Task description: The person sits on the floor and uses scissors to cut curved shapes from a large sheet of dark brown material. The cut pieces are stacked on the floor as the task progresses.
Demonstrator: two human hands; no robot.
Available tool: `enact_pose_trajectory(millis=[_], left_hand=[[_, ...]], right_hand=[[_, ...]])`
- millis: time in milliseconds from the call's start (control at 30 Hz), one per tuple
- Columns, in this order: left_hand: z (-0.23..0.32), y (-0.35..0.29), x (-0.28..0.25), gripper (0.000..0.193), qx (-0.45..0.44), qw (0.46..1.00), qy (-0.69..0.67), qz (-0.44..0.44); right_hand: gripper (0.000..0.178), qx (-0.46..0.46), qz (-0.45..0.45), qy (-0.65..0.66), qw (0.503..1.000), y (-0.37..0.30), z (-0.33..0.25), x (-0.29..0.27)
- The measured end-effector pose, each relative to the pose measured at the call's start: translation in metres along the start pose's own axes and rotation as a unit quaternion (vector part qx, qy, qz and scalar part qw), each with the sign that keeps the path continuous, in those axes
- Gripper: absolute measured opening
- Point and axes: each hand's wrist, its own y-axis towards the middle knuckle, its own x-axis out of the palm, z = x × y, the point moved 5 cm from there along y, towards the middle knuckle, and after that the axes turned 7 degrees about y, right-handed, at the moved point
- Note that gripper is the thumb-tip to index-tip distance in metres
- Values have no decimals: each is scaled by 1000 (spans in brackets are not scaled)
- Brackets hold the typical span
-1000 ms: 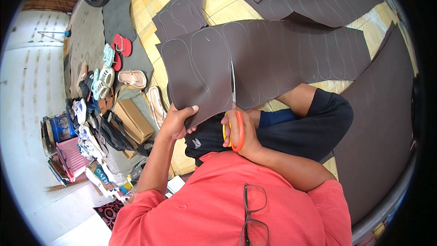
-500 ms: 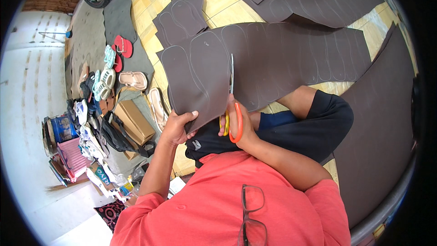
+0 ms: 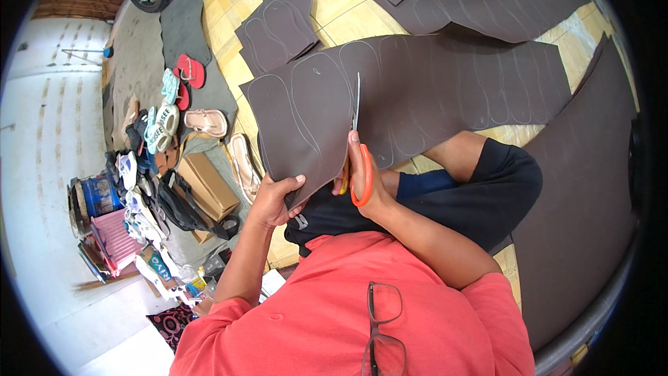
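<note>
A long dark brown sheet (image 3: 424, 76) with sole outlines drawn in pale lines stretches across my lap and over the floor. My left hand (image 3: 277, 198) grips its near left corner, thumb on top and fingers underneath. In my right hand (image 3: 369, 184) is a pair of scissors (image 3: 363, 167) with orange and yellow handles, the fingers through the loops. One scissor blade shows above the sheet and points away from me; the sheet hides the other. A cut edge runs from the near side up to the blades, between the left flap and the rest.
Several marked brown pieces (image 3: 278, 28) lie stacked beyond the sheet, with larger sheets (image 3: 480, 3) at the far right. Another brown sheet (image 3: 577, 195) covers the right side. Sandals (image 3: 207, 122), a cardboard box (image 3: 209, 184) and a black bag (image 3: 182, 202) crowd the left.
The scissors have moved slightly away from me along the sheet, and the yellow handle shows less. My left hand keeps its hold on the corner.
</note>
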Motion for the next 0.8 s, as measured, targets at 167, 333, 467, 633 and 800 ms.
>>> enact_pose_trajectory(millis=[167,333,467,633,800], left_hand=[[-1,2,-10,31,-14,1000,-15,5],[2,2,-4,29,-14,1000,-20,-18],[4,2,-7,30,-18,999,-34,-16],[5,4,-9,29,-20,997,-59,-50],[6,4,-10,28,-23,994,-85,-61]], right_hand=[[66,19,-40,-57,997,0,-8,-10],[67,-32,-28,-13,999,19,-2,-16],[62,27,-51,-98,993,13,-14,-20],[63,22,-58,-84,995,17,-20,-21],[65,23,-81,-94,992,27,-24,-27]])
